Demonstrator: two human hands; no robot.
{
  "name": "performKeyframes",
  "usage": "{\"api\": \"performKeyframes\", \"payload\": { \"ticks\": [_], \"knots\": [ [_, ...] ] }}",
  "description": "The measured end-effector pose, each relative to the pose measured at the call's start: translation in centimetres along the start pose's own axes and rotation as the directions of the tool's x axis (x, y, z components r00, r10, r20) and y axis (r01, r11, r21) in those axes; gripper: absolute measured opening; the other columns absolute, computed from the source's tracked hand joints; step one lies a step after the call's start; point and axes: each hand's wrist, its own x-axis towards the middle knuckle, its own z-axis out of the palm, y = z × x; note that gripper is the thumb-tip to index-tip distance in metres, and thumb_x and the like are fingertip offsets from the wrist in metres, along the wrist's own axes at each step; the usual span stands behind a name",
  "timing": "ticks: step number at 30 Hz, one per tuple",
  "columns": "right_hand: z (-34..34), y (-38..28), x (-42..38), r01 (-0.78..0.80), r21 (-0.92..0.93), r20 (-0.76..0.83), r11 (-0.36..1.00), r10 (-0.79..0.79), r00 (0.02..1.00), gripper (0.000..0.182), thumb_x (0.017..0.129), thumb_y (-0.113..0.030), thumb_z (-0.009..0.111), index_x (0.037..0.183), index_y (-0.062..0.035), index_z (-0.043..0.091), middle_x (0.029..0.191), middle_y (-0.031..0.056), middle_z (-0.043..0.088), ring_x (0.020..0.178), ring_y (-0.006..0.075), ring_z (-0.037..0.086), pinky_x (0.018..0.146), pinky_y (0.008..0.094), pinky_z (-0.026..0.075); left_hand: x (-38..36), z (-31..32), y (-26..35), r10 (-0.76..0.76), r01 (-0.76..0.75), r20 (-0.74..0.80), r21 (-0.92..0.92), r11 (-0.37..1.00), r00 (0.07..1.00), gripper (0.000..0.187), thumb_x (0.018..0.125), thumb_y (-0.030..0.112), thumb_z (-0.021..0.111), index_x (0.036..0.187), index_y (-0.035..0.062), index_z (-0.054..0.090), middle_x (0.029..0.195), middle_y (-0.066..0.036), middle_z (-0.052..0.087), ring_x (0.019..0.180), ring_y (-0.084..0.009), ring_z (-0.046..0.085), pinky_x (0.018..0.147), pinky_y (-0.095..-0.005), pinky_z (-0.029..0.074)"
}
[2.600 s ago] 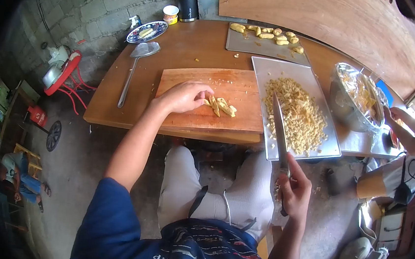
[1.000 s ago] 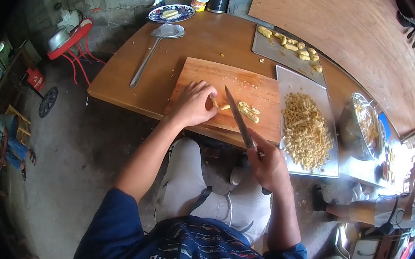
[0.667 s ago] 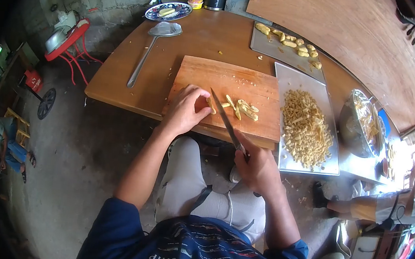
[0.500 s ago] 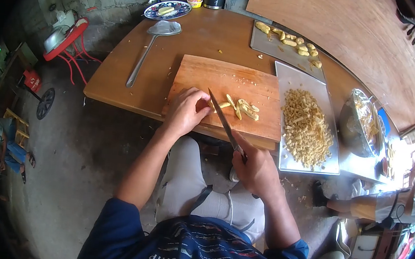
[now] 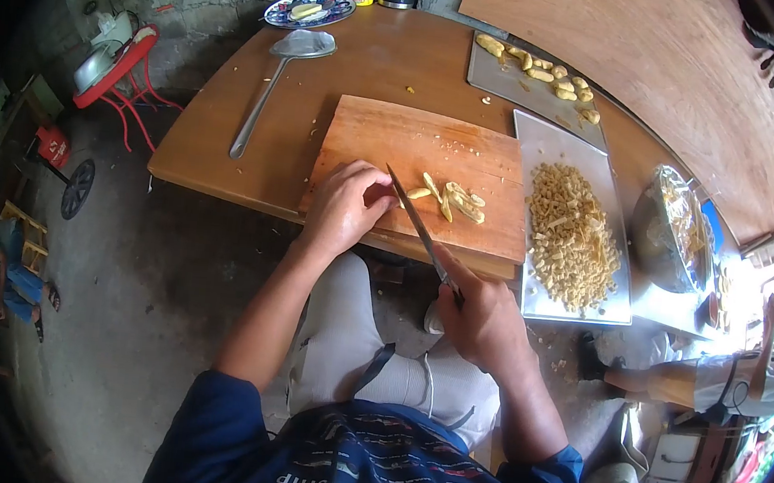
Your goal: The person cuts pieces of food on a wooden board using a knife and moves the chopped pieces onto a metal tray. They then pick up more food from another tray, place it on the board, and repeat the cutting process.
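My right hand [image 5: 486, 319] is closed around the handle of a kitchen knife [image 5: 418, 221], its blade slanting up and left across the wooden cutting board [image 5: 387, 131]. At the blade's left side my left hand [image 5: 346, 206] is closed, fingertips curled on a yellowish banana piece that is mostly hidden by them. Several cut banana pieces [image 5: 464, 204] lie on the board right of the blade. A metal tray [image 5: 538, 301] beside the board bears a heap of chopped bits [image 5: 575, 244].
Several peeled bananas lie on a farther tray [image 5: 497, 86]. A large metal bowl [image 5: 659, 238] covered with plastic stands at the right. A long-handled turner [image 5: 261, 106] and a patterned plate [image 5: 278, 16] are at the left. Two other people [image 5: 9, 250] [image 5: 734, 378] are off to the sides.
The view has shifted slightly. The knife stays close to my left fingertips, and a banana piece beside the blade now shows a little apart from my fingers.
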Motion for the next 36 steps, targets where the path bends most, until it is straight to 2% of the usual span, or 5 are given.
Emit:
{"api": "performKeyframes", "payload": {
  "ticks": [12, 19, 29, 31, 36],
  "knots": [
    [0.2, 0.5, 0.2, 0.074, -0.202, 0.019, 0.977, -0.072, 0.997, 0.059, 0.099, -0.014, 0.065, 0.158, -0.0116, 0.062, 0.088, 0.0172, 0.074, 0.071, 0.0412, 0.076, 0.068, 0.0539, 0.064, 0.3, 0.7, -0.3, -0.015, 0.014, -0.035, -0.036, 0.999, 0.999, 0.021, 0.088, 0.011, 0.089, 0.099, 0.0027, 0.073, 0.101, -0.012, 0.075, 0.098, -0.0356, 0.072, 0.088, -0.0470, 0.058],
    [0.1, 0.2, 0.7, 0.102, -0.332, 0.118, 0.938, -0.066, 0.991, 0.069, 0.098, -0.014, 0.067, 0.165, -0.0129, 0.053, 0.087, 0.0143, 0.071, 0.065, 0.0373, 0.074, 0.060, 0.0499, 0.063, 0.3, 0.5, -0.2, -0.005, 0.008, -0.032, 0.071, 0.997, 0.999, 0.021, 0.090, 0.008, 0.088, 0.103, 0.0009, 0.074, 0.104, -0.011, 0.076, 0.100, -0.0314, 0.074, 0.089, -0.0416, 0.059],
    [2.9, 4.3, 5.7, 0.086, -0.123, 0.061, 0.989, -0.078, 0.995, 0.065, 0.099, -0.012, 0.066, 0.163, -0.0120, 0.055, 0.083, 0.0231, 0.076, 0.071, 0.0450, 0.076, 0.069, 0.0573, 0.063, 0.7, -0.4, 0.1, -0.081, 0.083, 0.050, -0.034, 0.996, 0.995, 0.021, 0.092, 0.011, 0.087, 0.107, 0.0025, 0.075, 0.109, -0.010, 0.077, 0.103, -0.0294, 0.075, 0.089, -0.0406, 0.060],
    [3.0, 4.8, 5.2, 0.089, 0.010, -0.061, 0.996, -0.088, 0.994, 0.062, 0.099, -0.012, 0.066, 0.161, -0.0131, 0.059, 0.076, 0.0241, 0.074, 0.070, 0.0470, 0.074, 0.071, 0.0591, 0.062, 0.4, -0.6, 0.2, -0.100, 0.104, 0.056, -0.079, 0.991, 0.993, 0.022, 0.093, 0.012, 0.087, 0.109, 0.0031, 0.075, 0.109, -0.010, 0.077, 0.102, -0.0279, 0.076, 0.088, -0.0401, 0.061],
    [0.1, 3.3, 1.0, 0.005, -0.050, 0.020, 0.999, -0.004, 1.000, 0.061, 0.099, -0.011, 0.066, 0.159, -0.0138, 0.061, 0.078, 0.0254, 0.073, 0.072, 0.0474, 0.074, 0.072, 0.0580, 0.062, 0.3, -0.4, 0.4, -0.124, 0.124, 0.029, 0.004, 0.992, 0.992, 0.017, 0.098, 0.010, 0.081, 0.113, 0.0058, 0.074, 0.111, -0.009, 0.077, 0.101, -0.0243, 0.076, 0.088, -0.0378, 0.060]
  ]
}}
